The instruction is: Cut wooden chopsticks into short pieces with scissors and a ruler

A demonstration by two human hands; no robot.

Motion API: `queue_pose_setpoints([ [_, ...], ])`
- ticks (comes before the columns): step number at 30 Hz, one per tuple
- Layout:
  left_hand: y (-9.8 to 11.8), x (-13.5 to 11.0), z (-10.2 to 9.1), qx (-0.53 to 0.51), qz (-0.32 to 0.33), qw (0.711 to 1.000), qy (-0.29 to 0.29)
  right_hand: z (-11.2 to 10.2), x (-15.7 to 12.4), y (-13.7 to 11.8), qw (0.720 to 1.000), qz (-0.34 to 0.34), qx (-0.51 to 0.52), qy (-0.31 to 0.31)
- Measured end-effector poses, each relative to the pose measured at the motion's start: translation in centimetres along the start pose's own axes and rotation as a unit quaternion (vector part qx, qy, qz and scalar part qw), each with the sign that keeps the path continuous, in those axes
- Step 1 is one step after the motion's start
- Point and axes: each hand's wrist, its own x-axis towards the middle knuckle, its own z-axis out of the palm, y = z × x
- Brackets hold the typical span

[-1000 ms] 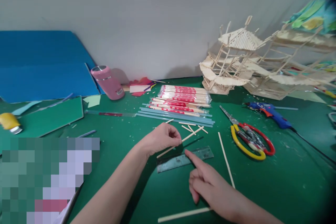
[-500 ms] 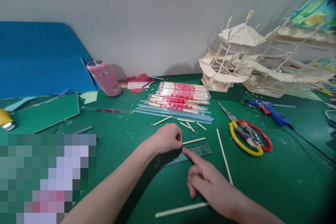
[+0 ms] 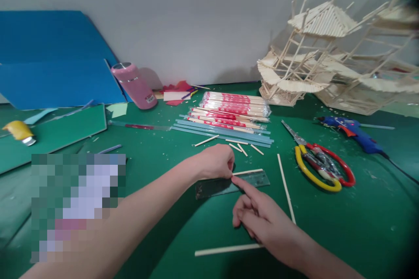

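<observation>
Head view: stick (image 3: 248, 172) in left fingers (image 3: 230, 165)

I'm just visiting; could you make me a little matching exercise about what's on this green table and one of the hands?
Things:
1. Bottle
2. Glue gun
3. Scissors
4. Right hand

Descriptions:
A. Red and yellow handles
B. Index finger stretched out, other fingers curled
C. Pink, with a silvery band near the top
D. Blue body, dark cord

Right pairs: 1-C, 2-D, 3-A, 4-B
</observation>
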Motion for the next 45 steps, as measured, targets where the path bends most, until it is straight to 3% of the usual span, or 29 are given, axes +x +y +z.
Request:
queue_pose_setpoints([
  [5, 0.0, 0.3, 0.0, 0.009, -0.003, 1.000, -0.008, 0.2, 0.1, 0.1, 0.998, 0.030, 0.048, 0.007],
  [23, 0.3, 0.2, 0.4, 0.004, 0.000, 1.000, -0.013, 0.4, 0.4, -0.2, 0.999, 0.039, 0.027, 0.014],
  [35, -0.1, 0.1, 0.5, -0.004, 0.002, 1.000, -0.005, 0.4, -0.3, -0.7, 0.996, -0.005, -0.088, 0.023],
  [45, 0.1, 0.1, 0.5, 0.000, 0.012, 1.000, -0.001, 0.4, -0.2, -0.6, 0.996, -0.008, -0.080, 0.026],
])
